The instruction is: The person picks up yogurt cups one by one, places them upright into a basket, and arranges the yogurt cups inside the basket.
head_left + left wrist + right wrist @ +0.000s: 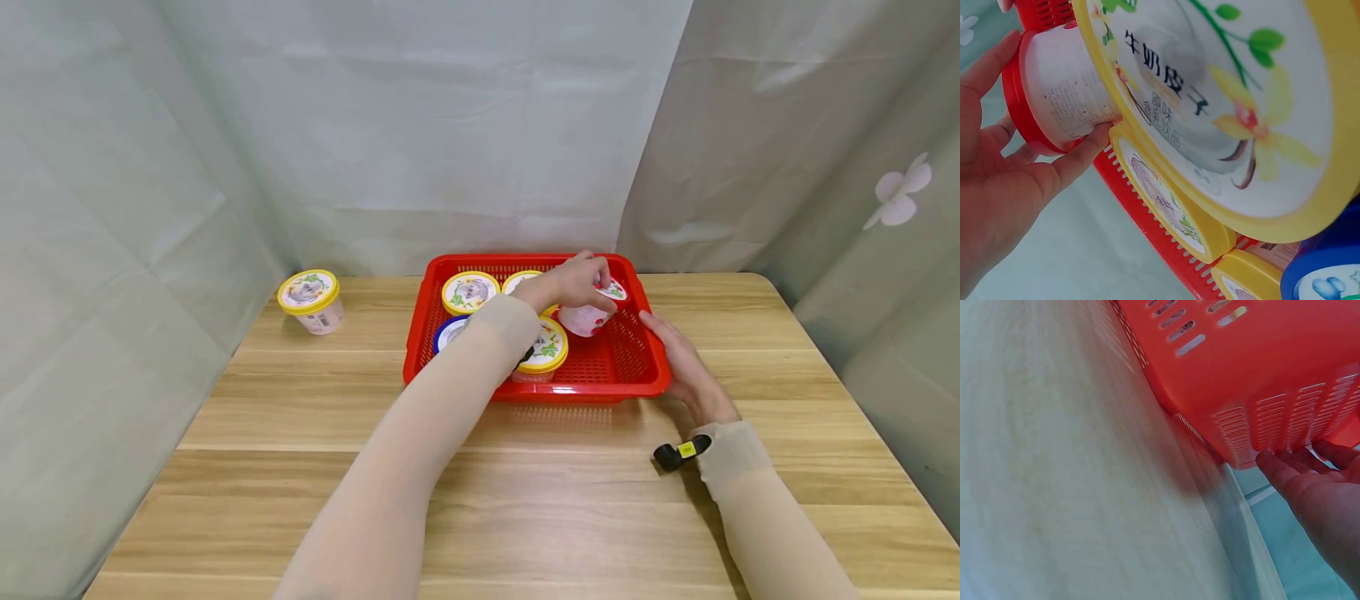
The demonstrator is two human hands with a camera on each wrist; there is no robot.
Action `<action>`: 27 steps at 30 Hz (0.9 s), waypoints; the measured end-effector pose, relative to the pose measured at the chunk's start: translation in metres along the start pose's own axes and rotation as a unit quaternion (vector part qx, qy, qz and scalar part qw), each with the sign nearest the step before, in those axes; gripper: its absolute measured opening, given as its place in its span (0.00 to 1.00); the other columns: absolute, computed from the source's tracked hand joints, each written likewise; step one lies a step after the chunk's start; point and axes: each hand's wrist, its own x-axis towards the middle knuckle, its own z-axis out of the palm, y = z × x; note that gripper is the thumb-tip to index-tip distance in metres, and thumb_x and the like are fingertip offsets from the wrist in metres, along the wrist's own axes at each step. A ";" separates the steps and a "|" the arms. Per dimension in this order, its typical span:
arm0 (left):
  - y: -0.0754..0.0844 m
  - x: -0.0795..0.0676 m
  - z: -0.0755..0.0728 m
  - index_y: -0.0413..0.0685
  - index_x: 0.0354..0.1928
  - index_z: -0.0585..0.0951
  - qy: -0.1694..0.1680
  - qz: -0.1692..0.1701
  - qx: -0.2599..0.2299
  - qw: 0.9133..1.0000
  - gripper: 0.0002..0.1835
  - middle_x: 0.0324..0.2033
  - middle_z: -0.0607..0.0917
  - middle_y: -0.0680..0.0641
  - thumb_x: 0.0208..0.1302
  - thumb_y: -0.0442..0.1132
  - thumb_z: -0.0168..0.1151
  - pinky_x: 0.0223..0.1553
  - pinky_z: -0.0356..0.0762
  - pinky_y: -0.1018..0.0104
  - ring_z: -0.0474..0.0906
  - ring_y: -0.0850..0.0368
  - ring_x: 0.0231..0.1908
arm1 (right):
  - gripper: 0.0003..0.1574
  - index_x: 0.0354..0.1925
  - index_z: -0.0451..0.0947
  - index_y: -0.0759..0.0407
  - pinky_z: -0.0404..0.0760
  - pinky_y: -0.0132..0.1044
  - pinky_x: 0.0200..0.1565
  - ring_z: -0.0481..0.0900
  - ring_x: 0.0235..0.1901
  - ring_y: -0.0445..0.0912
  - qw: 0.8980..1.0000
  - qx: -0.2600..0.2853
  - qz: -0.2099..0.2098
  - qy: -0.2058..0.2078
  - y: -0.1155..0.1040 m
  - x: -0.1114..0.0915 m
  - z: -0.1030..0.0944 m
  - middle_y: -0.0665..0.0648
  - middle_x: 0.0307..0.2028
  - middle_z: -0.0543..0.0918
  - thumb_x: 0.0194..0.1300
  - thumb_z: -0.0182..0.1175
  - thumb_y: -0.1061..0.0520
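Note:
A small tub (583, 321) with a red lid is in my left hand (576, 282), over the right part of the red plastic basket (600, 389). In the left wrist view, fingers and thumb grip this tub (1069, 84), which lies tipped sideways relative to that camera. My right hand (688, 367) touches the basket's right side. The right wrist view has its extended fingers against the slotted outer wall (1241, 362). Yellow-lidded tubs (470, 292) and a blue-lidded tub (447, 332) stand in the basket, partly hidden by my left arm.
Another yellow-lidded tub (311, 300) stands alone on the wooden table (570, 500) at the far left. Pale sheets (420, 125) hang behind the table and along both sides. The basket sits near the table's back edge.

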 end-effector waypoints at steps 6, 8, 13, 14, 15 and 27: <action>-0.004 0.002 0.002 0.46 0.53 0.77 0.012 0.014 0.007 1.000 0.19 0.63 0.69 0.43 0.68 0.47 0.71 0.59 0.74 0.69 0.69 0.51 0.60 | 0.28 0.67 0.61 0.52 0.86 0.40 0.48 0.84 0.48 0.45 1.000 0.000 0.000 0.000 0.000 0.000 0.000 0.51 0.53 0.83 0.82 0.47 0.38; -0.006 0.002 0.003 0.46 0.53 0.77 0.015 0.020 0.015 1.000 0.19 0.63 0.70 0.43 0.68 0.47 0.72 0.61 0.73 0.69 0.70 0.51 0.60 | 0.28 0.67 0.61 0.52 0.86 0.41 0.48 0.83 0.48 0.45 1.000 0.002 -0.001 -0.003 0.000 0.000 0.001 0.51 0.53 0.83 0.82 0.46 0.38; -0.012 0.003 0.006 0.46 0.52 0.79 0.007 0.029 0.030 0.999 0.19 0.59 0.73 0.44 0.66 0.47 0.73 0.62 0.71 0.68 0.70 0.52 0.59 | 0.28 0.69 0.60 0.53 0.86 0.41 0.49 0.83 0.49 0.45 1.000 0.009 -0.004 -0.013 0.001 0.001 0.001 0.52 0.54 0.83 0.83 0.45 0.39; -0.013 0.003 0.006 0.46 0.52 0.79 0.002 0.029 0.028 0.999 0.19 0.59 0.73 0.44 0.66 0.47 0.74 0.62 0.72 0.68 0.70 0.52 0.59 | 0.28 0.69 0.60 0.52 0.86 0.41 0.49 0.83 0.50 0.45 1.000 0.009 -0.005 -0.016 0.001 0.001 0.001 0.52 0.54 0.82 0.83 0.45 0.39; -0.013 0.002 0.006 0.46 0.52 0.79 -0.003 0.028 0.026 0.999 0.19 0.59 0.73 0.44 0.66 0.46 0.74 0.62 0.71 0.68 0.70 0.53 0.59 | 0.28 0.69 0.60 0.53 0.86 0.41 0.49 0.83 0.50 0.45 1.000 0.009 -0.006 -0.017 0.001 0.001 0.001 0.52 0.55 0.83 0.83 0.45 0.39; -0.017 0.002 0.008 0.55 0.55 0.82 -0.015 0.008 0.068 0.998 0.21 0.59 0.78 0.52 0.64 0.52 0.74 0.64 0.70 0.57 0.71 0.55 0.58 | 0.30 0.71 0.59 0.53 0.86 0.41 0.49 0.83 0.50 0.46 1.000 -0.004 -0.009 -0.019 0.001 0.001 0.001 0.54 0.57 0.81 0.83 0.44 0.38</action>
